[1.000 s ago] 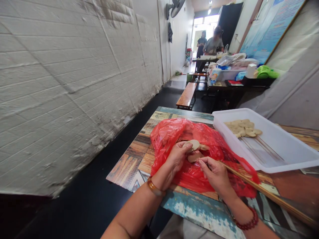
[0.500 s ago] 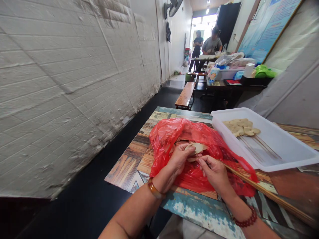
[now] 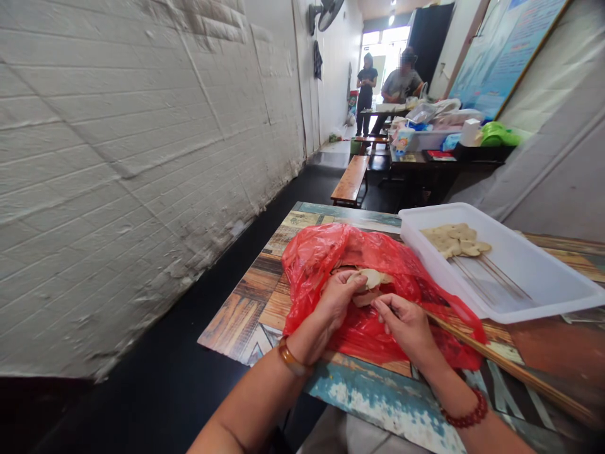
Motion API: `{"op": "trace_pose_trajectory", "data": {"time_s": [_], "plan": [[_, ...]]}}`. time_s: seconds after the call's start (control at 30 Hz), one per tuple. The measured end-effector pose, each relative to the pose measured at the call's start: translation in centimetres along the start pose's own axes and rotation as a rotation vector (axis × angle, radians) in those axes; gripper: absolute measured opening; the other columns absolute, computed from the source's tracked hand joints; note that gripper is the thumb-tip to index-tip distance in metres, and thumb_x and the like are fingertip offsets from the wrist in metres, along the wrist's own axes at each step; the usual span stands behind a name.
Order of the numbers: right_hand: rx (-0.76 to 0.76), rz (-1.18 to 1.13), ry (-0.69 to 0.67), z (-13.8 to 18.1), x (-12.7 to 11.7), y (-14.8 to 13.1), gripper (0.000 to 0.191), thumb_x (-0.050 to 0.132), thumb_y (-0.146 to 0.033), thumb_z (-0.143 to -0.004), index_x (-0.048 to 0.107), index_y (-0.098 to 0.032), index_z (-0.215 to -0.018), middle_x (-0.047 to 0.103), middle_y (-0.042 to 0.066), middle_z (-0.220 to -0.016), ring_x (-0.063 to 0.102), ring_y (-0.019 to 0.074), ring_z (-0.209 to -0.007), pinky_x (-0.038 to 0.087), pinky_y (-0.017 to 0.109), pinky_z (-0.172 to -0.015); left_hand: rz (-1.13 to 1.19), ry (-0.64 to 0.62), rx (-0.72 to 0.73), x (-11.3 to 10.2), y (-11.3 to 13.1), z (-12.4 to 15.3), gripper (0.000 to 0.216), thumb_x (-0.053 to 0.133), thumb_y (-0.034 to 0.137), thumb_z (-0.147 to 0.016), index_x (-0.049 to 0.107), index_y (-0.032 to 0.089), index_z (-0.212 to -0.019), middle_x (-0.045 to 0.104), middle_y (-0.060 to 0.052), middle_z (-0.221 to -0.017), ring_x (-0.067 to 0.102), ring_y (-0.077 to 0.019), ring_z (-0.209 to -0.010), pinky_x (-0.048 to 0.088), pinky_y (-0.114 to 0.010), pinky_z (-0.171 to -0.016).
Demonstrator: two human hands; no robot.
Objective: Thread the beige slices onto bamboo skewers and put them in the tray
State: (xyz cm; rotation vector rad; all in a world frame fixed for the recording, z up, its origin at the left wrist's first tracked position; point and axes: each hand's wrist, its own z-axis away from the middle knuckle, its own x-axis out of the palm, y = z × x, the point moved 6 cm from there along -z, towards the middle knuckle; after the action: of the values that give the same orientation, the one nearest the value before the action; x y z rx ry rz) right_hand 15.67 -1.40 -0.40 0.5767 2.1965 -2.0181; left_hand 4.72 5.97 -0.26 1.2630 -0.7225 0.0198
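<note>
1. As the head camera looks down on a painted wooden table (image 3: pixel 250 309), the left hand (image 3: pixel 338 296) pinches a tan slice (image 3: pixel 371 277) between thumb and fingers, over the open mouth of a red plastic bag (image 3: pixel 321 252).
2. The right hand (image 3: pixel 406 325), just beside the left, is closed on the near end of a bamboo skewer (image 3: pixel 510 369), which runs off toward the lower right across the table; its tip is hidden behind the fingers.
3. A second slice (image 3: pixel 366 298) sits between the two hands, touching the bag.
4. A white tray (image 3: pixel 543 284) stands to the right of the bag and holds finished skewers of slices (image 3: pixel 454 239) at its far end.
5. Down the narrow room, past a wooden bench (image 3: pixel 352 180), two people (image 3: pixel 399 82) stand at a cluttered table along a whitewashed brick wall (image 3: pixel 118 157).
</note>
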Motion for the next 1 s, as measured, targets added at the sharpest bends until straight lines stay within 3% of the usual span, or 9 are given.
{"op": "trace_pose_trajectory", "data": {"time_s": [0.4,0.6,0.7,0.83,1.0], "plan": [[0.010,-0.019,0.031,-0.1,-0.2,0.7,0.033,0.052,-0.048,-0.085,0.061,-0.018,-0.074,0.051,-0.004,-0.052,0.045,0.0094,-0.040,0.034,0.021,-0.039,0.018,-0.021,-0.092,0.6,-1.2,0.2,0.041,0.079,0.042,-0.057,0.069,0.011,-0.081,0.068,-0.006,-0.078,0.060,-0.0134,-0.067,0.046,-0.024,-0.067],[0.013,-0.026,0.109,-0.2,-2.0,-0.1,0.036,0.054,-0.049,-0.083,0.066,-0.015,-0.085,0.051,-0.002,-0.054,0.044,0.0097,-0.044,0.035,0.021,-0.041,-0.094,0.054,0.074,-0.7,1.2,-0.4,0.039,0.072,0.042,-0.068,0.066,0.014,-0.095,0.068,-0.008,-0.091,0.059,-0.0130,-0.073,0.044,-0.024,-0.070],[0.027,-0.040,0.130,-0.3,-3.1,-0.1,0.037,0.054,-0.050,-0.082,0.066,-0.015,-0.087,0.052,-0.002,-0.056,0.044,0.0098,-0.044,0.034,0.021,-0.042,-0.352,0.053,0.203,-1.2,2.1,-0.7,0.027,0.066,0.038,-0.073,0.066,0.014,-0.086,0.067,-0.007,-0.084,0.058,-0.0148,-0.073,0.044,-0.026,-0.071],[0.025,-0.049,0.162,-0.3,-4.3,0.0,0.034,0.055,-0.049,-0.083,0.064,-0.016,-0.086,0.053,-0.002,-0.058,0.045,0.0104,-0.046,0.036,0.022,-0.044,-1.019,-0.023,0.378,-0.2,2.2,-0.3,0.011,0.059,0.024,-0.077,0.067,0.017,-0.080,0.065,-0.008,-0.091,0.058,-0.0196,-0.085,0.042,-0.031,-0.080],[0.010,-0.056,0.165,-0.3,-4.4,-0.2,0.033,0.055,-0.049,-0.083,0.063,-0.016,-0.084,0.052,-0.002,-0.057,0.045,0.0106,-0.046,0.036,0.022,-0.044,-1.598,-0.069,0.395,1.1,0.9,0.5,0.010,0.058,0.023,-0.078,0.065,0.017,-0.080,0.060,-0.011,-0.099,0.054,-0.0231,-0.097,0.041,-0.034,-0.085]]}}
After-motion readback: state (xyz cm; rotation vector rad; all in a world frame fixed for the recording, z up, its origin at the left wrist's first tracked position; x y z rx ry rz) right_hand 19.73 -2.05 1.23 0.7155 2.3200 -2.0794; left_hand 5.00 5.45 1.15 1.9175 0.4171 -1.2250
